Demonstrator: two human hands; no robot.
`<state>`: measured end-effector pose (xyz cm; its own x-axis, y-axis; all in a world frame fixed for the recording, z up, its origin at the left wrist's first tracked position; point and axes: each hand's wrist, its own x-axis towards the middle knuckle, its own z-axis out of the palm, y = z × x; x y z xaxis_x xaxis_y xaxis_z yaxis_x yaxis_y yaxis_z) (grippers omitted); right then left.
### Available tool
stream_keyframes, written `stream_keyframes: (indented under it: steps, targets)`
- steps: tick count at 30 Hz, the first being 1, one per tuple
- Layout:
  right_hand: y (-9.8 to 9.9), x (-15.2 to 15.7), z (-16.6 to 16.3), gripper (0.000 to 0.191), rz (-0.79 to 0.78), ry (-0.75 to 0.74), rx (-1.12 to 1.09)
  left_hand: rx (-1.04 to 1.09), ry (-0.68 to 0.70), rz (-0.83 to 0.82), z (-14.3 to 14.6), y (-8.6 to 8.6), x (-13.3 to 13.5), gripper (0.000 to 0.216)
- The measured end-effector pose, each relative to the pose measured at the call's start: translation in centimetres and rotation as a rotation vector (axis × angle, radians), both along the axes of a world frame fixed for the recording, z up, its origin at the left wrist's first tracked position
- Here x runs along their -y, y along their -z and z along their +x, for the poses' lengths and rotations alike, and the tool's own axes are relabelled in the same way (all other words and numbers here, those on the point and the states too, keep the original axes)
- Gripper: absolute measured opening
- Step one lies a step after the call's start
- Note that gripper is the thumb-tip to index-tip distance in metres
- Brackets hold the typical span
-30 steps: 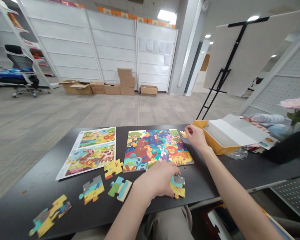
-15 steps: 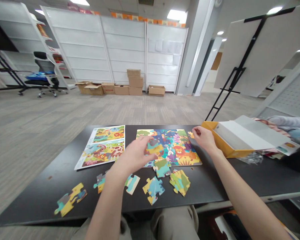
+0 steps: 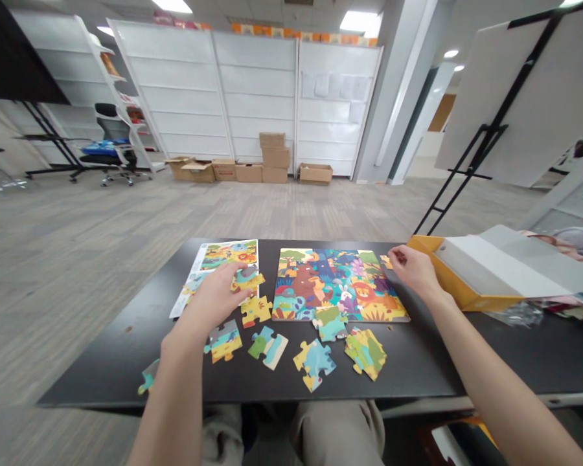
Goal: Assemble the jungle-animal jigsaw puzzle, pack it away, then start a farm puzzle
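Observation:
My left hand (image 3: 216,294) grips a yellow, grey and teal puzzle piece (image 3: 249,278) between thumb and fingers, above the right side of the printed picture sheet (image 3: 223,254). A yellow puzzle piece (image 3: 256,310) lies just below it. The puzzle board (image 3: 315,279), covered with a colourful scene of a bear, a rabbit and a lion, is between my hands. At the board's far right, my right hand (image 3: 412,268) has its fingers curled closed beside a small orange-yellow piece (image 3: 385,261). Whether it holds that piece is hidden.
Loose puzzle pieces (image 3: 315,362) lie along the near side of the black table (image 3: 408,369), one overlapping the board's lower edge. A yellow box (image 3: 459,288) with its white lid open stands at right, beside crumpled clear plastic (image 3: 519,314). Cardboard boxes (image 3: 274,165) line the far shelves.
My left hand has moved left with its puzzle piece, from over the board to over the picture sheet. My right hand stays beside the board. The view has turned slightly left.

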<state>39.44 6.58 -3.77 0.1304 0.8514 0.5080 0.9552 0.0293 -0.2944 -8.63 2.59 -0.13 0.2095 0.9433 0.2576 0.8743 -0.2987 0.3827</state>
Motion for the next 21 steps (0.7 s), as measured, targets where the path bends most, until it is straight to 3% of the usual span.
stream_keyframes:
  steps: [7,21]
  targets:
    - [0.3,-0.1,0.0,0.023,-0.03,-0.019,0.02,-0.051,-0.023,-0.029,-1.8,1.2,0.1,0.041]
    - [0.4,-0.1,-0.1,0.023,-0.041,-0.034,0.026,-0.131,-0.076,-0.11,-0.1,1.8,-0.4,0.037]
